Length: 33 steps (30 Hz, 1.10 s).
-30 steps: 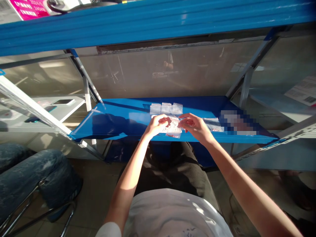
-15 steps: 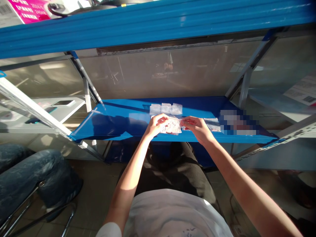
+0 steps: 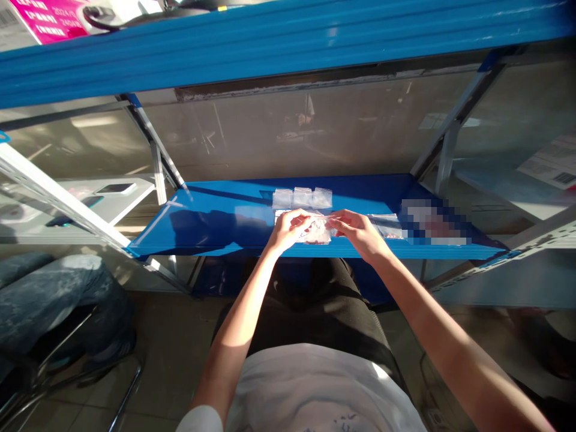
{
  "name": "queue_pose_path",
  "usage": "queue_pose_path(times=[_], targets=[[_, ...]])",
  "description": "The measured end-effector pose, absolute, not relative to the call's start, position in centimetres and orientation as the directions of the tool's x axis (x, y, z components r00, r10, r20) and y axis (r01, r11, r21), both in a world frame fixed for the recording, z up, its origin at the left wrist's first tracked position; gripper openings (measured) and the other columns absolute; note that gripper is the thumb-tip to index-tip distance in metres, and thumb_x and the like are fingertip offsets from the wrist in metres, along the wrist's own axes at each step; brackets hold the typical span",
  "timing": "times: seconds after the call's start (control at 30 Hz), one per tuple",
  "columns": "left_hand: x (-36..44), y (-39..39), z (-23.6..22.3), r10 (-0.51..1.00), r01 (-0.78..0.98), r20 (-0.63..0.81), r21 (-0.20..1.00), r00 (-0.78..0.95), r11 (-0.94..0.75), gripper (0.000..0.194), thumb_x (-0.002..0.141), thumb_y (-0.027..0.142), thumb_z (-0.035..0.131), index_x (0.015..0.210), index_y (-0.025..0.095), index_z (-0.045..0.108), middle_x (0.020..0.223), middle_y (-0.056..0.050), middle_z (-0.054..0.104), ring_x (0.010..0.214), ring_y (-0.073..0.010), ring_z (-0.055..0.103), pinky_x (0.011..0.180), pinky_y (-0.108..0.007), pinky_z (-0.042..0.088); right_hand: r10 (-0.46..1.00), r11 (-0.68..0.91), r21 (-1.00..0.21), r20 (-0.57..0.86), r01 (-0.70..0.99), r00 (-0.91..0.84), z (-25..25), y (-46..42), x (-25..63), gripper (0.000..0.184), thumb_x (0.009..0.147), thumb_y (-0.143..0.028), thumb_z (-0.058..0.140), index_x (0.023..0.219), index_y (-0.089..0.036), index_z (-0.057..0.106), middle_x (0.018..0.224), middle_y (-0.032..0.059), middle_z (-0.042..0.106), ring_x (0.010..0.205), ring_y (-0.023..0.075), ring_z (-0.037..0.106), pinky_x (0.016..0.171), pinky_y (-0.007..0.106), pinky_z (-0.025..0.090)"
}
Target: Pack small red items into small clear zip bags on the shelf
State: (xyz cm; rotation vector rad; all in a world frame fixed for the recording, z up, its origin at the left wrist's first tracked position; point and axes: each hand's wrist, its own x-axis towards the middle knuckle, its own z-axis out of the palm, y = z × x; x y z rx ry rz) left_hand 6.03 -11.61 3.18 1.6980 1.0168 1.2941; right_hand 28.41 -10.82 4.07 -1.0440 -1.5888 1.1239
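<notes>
A clear plastic zip bag (image 3: 317,231) with small pale pieces showing through it is at the front of the blue shelf (image 3: 216,210). My left hand (image 3: 290,229) pinches the bag's top edge from the left. From the right, my right hand (image 3: 350,228) is closed on the same edge, fingertips near the other hand's. Just behind them lies a row of small clear zip bags (image 3: 302,198). Another clear bag (image 3: 387,225), with small reddish bits at its bottom, rests right of my right hand. Fingers partly hide what lies beneath the held bag.
An upper blue beam (image 3: 288,54) crosses in front, above the hands. White metal posts (image 3: 58,192) frame the shelf. At left, a phone (image 3: 116,188) lies on a white side shelf. A seated person's jeans-clad legs (image 3: 67,294) are at lower left. A blurred-out patch covers the shelf's right end.
My left hand has shifted slightly right, and the fingertips of both hands are closer together along the bag's edge. The seated person's legs at left have moved a little left.
</notes>
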Motion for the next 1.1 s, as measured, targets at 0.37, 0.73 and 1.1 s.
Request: queue_pose_path(times=[0.37,0.73,1.1], targets=[[6.5,-11.2,2.3,0.891,0.137,0.411,0.888,0.193,-0.439,0.034,0.094,0.049,0.074,0.101,0.016,0.078,0.092,-0.008,0.079,0.083,-0.0185,0.073,0.074,-0.028,0.058,0.939,0.296,-0.953,0.278,0.066,-0.201,3.8,-11.6,27.5,0.039,0.079,-0.056,0.085,0.082,-0.020,0.072,0.081,0.0064,0.074,0.074,0.0203,0.063,0.069,0.034,0.047],[7.2,-11.9,3.0,0.893,0.243,0.395,0.864,0.215,-0.441,0.027,0.097,0.042,0.067,0.097,0.017,0.074,0.096,-0.009,0.078,0.089,-0.0212,0.072,0.080,-0.031,0.058,0.927,0.298,-0.942,0.247,0.154,-0.281,3.9,-12.2,27.0,0.042,0.086,-0.063,0.076,0.091,-0.022,0.071,0.085,0.0071,0.075,0.078,0.0234,0.066,0.071,0.034,0.050],[7.7,-11.7,2.7,0.894,0.249,0.374,0.867,0.246,-0.431,0.016,0.093,0.029,0.064,0.097,0.017,0.073,0.098,-0.009,0.078,0.093,-0.0213,0.073,0.081,-0.031,0.058,0.906,0.384,-0.893,0.316,0.235,-0.280,3.6,-11.6,28.0,0.032,0.090,-0.053,0.075,0.091,-0.021,0.074,0.089,0.0079,0.079,0.089,0.0273,0.074,0.085,0.040,0.057]])
